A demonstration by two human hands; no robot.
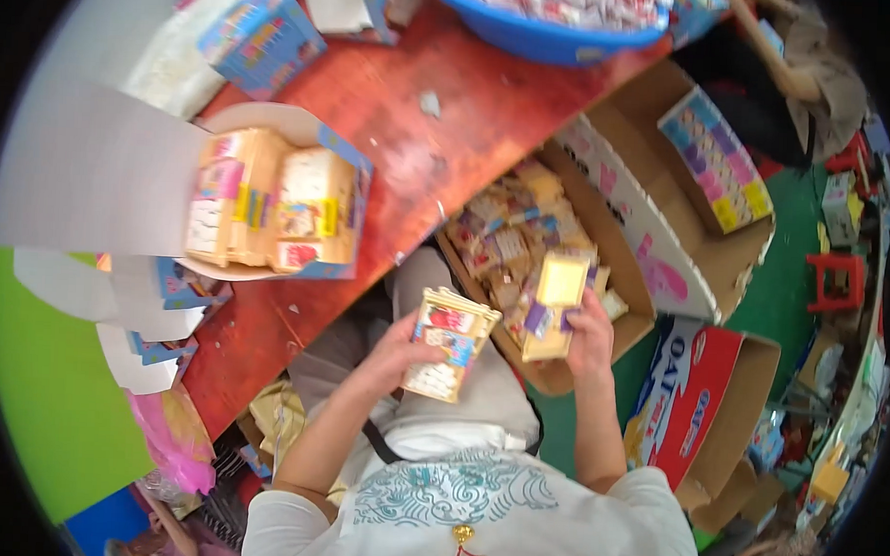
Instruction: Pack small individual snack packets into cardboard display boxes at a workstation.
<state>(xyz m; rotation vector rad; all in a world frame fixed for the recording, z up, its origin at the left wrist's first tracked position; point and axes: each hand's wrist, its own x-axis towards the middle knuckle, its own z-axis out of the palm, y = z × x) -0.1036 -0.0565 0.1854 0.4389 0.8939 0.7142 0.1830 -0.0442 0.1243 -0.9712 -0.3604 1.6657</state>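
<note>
My left hand (393,357) is closed round a flat cream plastic case (452,345) with coloured printed pieces on its face; there may be more than one stacked together. My right hand (592,337) grips a similar cream case (562,284) with purple parts, its fingers on the right edge. This one hangs over an open cardboard carton (622,274) that holds many such cases. On the table to the left, an open blue display box (363,192) is packed with upright rows of the same cases.
The red table (441,111) carries a blue basin (532,41) of small wrapped packets and a blue printed box (262,38). Right of me stand a large open carton (653,212), a red-and-white carton (691,399) and a red stool (837,282). Another person (815,70) is at the far right.
</note>
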